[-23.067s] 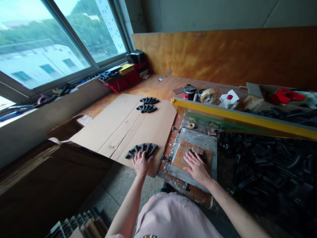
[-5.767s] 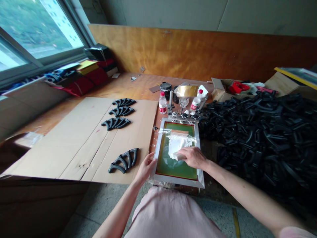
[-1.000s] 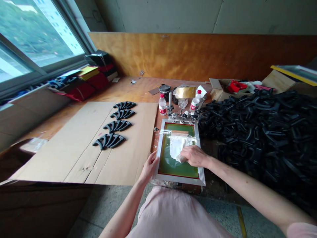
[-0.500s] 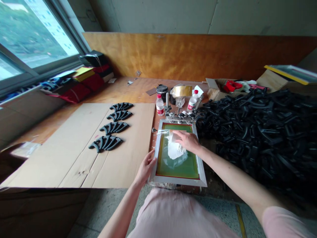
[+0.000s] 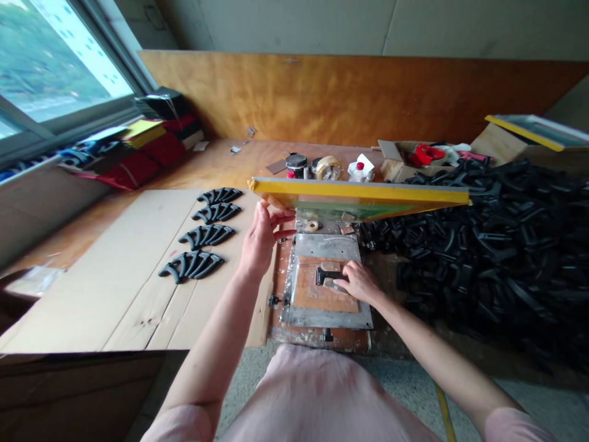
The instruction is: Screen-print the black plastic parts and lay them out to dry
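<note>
The yellow-edged screen frame (image 5: 359, 194) is tipped up on its far hinge, and my left hand (image 5: 262, 236) grips its left corner. Under it lies a metal base plate (image 5: 322, 316) with a brown wooden pad (image 5: 317, 298). A small black curved plastic part (image 5: 326, 276) sits on that pad. My right hand (image 5: 356, 283) rests on the pad with its fingertips pinching the black part. Four fanned groups of black parts (image 5: 191, 264) lie in a row on the cardboard sheet (image 5: 115, 288) to the left.
A big heap of black curved parts (image 5: 497, 245) fills the right side. Bottles, a tin and a tape roll (image 5: 326, 167) stand behind the frame. A cardboard box with red items (image 5: 426, 155) sits at the back right, and red and yellow packets (image 5: 138, 153) lie under the window.
The screen frame has swung up from flat, lifted by my left hand. My right hand left the white cloth and now touches the black part on the pad beneath.
</note>
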A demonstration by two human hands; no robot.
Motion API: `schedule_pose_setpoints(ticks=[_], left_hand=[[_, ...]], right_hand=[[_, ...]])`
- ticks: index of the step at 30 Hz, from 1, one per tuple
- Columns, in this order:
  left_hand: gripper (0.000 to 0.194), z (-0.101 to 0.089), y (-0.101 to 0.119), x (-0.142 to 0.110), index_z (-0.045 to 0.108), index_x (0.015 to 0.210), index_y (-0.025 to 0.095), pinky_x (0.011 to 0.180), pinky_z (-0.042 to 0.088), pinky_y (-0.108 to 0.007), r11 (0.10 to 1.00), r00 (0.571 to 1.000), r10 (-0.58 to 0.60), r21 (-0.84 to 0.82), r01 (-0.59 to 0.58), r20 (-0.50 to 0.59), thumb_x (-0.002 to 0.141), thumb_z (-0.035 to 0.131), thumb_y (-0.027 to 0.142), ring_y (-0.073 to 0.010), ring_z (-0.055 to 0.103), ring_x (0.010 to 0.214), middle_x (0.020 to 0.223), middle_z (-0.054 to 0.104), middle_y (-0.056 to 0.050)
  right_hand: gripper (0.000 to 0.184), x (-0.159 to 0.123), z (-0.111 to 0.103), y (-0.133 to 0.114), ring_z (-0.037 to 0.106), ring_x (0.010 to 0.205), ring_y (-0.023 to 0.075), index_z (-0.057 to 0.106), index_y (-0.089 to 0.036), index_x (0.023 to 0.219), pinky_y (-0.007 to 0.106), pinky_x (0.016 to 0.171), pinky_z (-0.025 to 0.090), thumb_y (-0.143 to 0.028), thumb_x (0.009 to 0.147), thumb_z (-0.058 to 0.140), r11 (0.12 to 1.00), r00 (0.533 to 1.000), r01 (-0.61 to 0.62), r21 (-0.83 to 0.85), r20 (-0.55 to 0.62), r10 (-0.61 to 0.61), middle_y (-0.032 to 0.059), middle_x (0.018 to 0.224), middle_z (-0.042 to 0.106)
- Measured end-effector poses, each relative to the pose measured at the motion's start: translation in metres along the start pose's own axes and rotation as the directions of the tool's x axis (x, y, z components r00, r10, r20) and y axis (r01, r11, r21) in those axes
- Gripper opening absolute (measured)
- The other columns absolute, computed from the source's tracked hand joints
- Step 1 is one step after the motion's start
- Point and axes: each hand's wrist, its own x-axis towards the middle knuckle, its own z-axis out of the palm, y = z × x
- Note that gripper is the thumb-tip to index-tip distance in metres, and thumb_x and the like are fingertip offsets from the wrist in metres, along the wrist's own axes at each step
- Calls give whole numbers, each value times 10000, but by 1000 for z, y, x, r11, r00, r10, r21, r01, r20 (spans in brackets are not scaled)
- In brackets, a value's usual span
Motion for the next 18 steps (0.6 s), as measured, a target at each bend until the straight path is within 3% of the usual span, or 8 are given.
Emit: schedule_pose_setpoints(ticks=[2, 4, 5, 7, 10, 12, 15, 18], left_hand=[[534, 7, -12, -15, 535, 1176, 222, 712, 556, -298, 1000, 994, -18, -8, 17, -109, 882, 439, 657, -186, 675, 921, 979, 693, -60], [543, 13, -35, -49, 562, 1146, 198, 664, 551, -297, 974, 971, -224, 3, 225, -81, 845, 525, 648, -200, 687, 841, 957, 713, -80], [563, 16, -48, -70, 593, 1100, 169, 639, 550, -306, 915, 916, -401, 37, 401, 11, 813, 569, 653, -223, 693, 823, 960, 722, -110], [597, 20, -76, -110, 608, 1136, 164, 660, 563, -347, 733, 718, -679, 82, 676, 150, 793, 594, 653, -278, 692, 932, 1114, 702, -164], [535, 10, -108, -142, 614, 1060, 166, 696, 561, -336, 650, 651, -753, -49, 759, 100, 799, 590, 633, -250, 691, 927, 1109, 700, -146], [495, -17, -124, -140, 596, 963, 163, 627, 539, -292, 669, 668, -743, -29, 742, -49, 774, 608, 620, -195, 684, 750, 924, 716, -96], [498, -86, -143, -118, 566, 853, 168, 555, 501, -273, 659, 722, -636, 296, 691, -272, 809, 481, 657, -154, 605, 545, 683, 659, -30], [499, -158, -158, -99, 553, 810, 177, 549, 500, -318, 338, 778, -506, 744, 576, -373, 883, 291, 594, -206, 633, 540, 651, 666, -65]], right_hand=[[217, -3, 6, -22, 609, 955, 240, 600, -161, 862, 312, 799, 456, -368, 925, 591, 996, 998, -31, -80, 55, 36, 123, 940, 657], [178, -6, 3, -43, 622, 896, 225, 582, -151, 928, 299, 759, 451, -318, 964, 529, 989, 989, -131, -67, 64, 135, 115, 900, 664], [175, -10, 0, -54, 622, 872, 219, 575, -153, 950, 295, 746, 448, -310, 976, 505, 985, 985, -166, -44, 44, 168, 107, 888, 665], [164, -20, -3, -76, 607, 883, 220, 571, -165, 958, 304, 763, 444, -301, 985, 483, 992, 991, -128, 4, -35, 128, 97, 903, 662], [141, -33, -3, -91, 573, 921, 214, 582, -196, 909, 314, 808, 441, -286, 977, 498, 977, 978, 199, 76, -74, -193, 66, 918, 651], [125, -37, -5, -70, 562, 928, 200, 604, -206, 923, 306, 826, 439, -241, 973, 494, 960, 963, 266, 89, -62, -261, 50, 931, 650], [236, -38, -16, 13, 538, 1013, 231, 639, -165, 1011, 334, 863, 428, -62, 915, 450, 986, 990, -115, -118, -100, 103, 105, 1026, 642], [274, -48, -25, 106, 475, 1154, 315, 672, -97, 970, 399, 871, 426, -18, 854, 436, 790, 867, -495, -362, -151, 474, 195, 1162, 597]])
